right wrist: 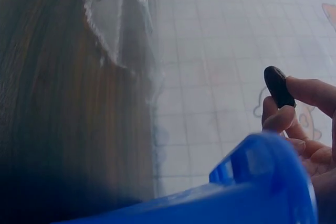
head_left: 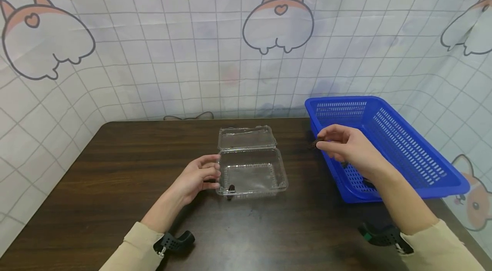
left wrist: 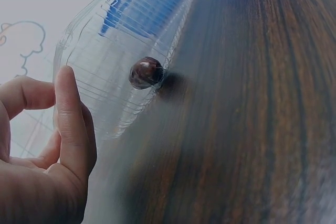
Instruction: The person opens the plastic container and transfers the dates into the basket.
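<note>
A clear plastic clamshell container (head_left: 251,173) lies with its lid (head_left: 246,138) folded back. My left hand (head_left: 197,179) holds its left rim, fingers at the edge. Inside, at the near left corner, sits a shiny dark reddish-brown date-like fruit (left wrist: 146,73). My right hand (head_left: 347,147) pinches another dark, oval date-like fruit (right wrist: 279,86) between thumb and fingertips, above the left rim of the blue basket (head_left: 430,164). A few dark pieces (head_left: 368,182) show inside the basket, partly hidden behind the right hand and forearm.
The dark wood-grain table (head_left: 115,177) carries both containers, the basket at its right side. Behind it hangs a white grid-patterned cloth (head_left: 192,49) with cartoon animals. Black straps (head_left: 174,242) circle both wrists over light sleeves.
</note>
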Action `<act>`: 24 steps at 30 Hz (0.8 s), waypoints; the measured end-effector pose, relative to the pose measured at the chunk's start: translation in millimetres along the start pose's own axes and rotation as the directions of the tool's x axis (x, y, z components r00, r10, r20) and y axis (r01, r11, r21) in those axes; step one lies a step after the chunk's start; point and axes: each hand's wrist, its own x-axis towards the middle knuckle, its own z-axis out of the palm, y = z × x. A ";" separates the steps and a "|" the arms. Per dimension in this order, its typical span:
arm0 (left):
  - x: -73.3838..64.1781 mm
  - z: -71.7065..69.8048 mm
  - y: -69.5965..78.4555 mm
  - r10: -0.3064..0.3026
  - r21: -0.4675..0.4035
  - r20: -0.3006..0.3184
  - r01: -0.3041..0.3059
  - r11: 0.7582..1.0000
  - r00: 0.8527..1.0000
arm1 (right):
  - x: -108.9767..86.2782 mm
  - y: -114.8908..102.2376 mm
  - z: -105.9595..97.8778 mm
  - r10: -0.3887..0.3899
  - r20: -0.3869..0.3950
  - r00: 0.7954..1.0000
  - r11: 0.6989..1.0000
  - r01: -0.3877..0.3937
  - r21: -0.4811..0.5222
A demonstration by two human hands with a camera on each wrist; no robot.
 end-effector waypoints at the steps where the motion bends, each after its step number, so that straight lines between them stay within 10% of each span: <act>1: 0.1 0.0 -0.2 0.000 -0.001 -0.001 0.000 1.000 1.000 | -0.5 1.9 -1.4 0.002 -0.003 1.000 1.000 -0.002 -0.004; 24: 0.1 -1.9 -0.6 -0.006 0.011 -0.011 0.006 1.000 1.000 | -19.0 29.5 -34.5 0.043 -0.102 0.994 0.999 -0.044 -0.010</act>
